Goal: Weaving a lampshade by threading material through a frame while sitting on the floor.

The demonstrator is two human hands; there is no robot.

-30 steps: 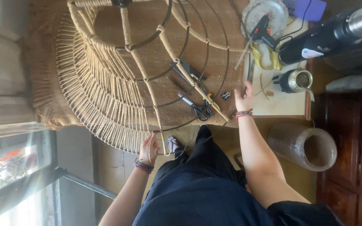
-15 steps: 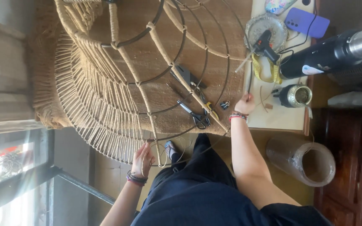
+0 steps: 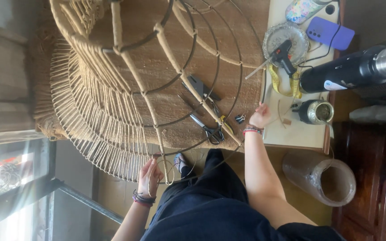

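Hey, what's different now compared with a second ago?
The right hand slid off the wrapped rib onto the white tray. The left hand stayed at the wire frame's lower rim, holding twine. Scissors and glue gun stayed put.

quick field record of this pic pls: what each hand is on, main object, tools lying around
main object: large wire frame partly wrapped in tan cord
left hand: at the frame's lower rim, fingers on the cord
right hand: at the edge of the white tray
on the mat: scissors, binder clip
on the tray: glue gun, yellow tape measure, purple phone
floor: clear roll
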